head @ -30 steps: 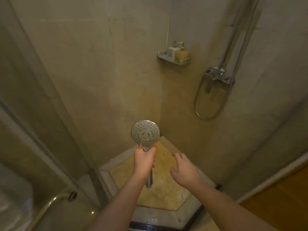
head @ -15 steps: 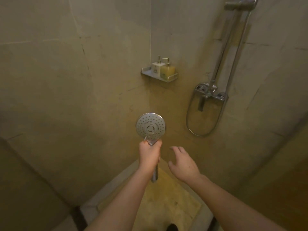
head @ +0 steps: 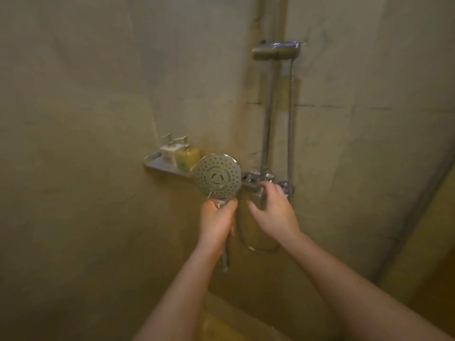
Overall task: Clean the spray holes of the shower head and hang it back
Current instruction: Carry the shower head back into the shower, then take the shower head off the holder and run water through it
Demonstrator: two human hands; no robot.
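My left hand (head: 218, 220) grips the handle of the round chrome shower head (head: 217, 176), held upright with its face of spray holes turned toward me. My right hand (head: 274, 210) is just to its right, fingers spread, with the fingertips at the chrome mixer tap (head: 256, 181) on the wall. I cannot tell whether they touch the lever. High on the vertical rail (head: 267, 112) sits the empty shower head holder (head: 275, 52). The metal hose (head: 291, 124) runs down beside the rail and loops below the tap.
A small metal corner shelf (head: 162, 167) left of the shower head carries two pump bottles, one white (head: 169, 152) and one yellow (head: 188, 156). Beige tiled walls meet in a corner behind the shelf. A yellowish shower floor shows at the bottom.
The view has tilted up and closer to the wall. Both hands rose: the shower head now sits level with the shelf, and my right hand moved from mid-air to the mixer tap.
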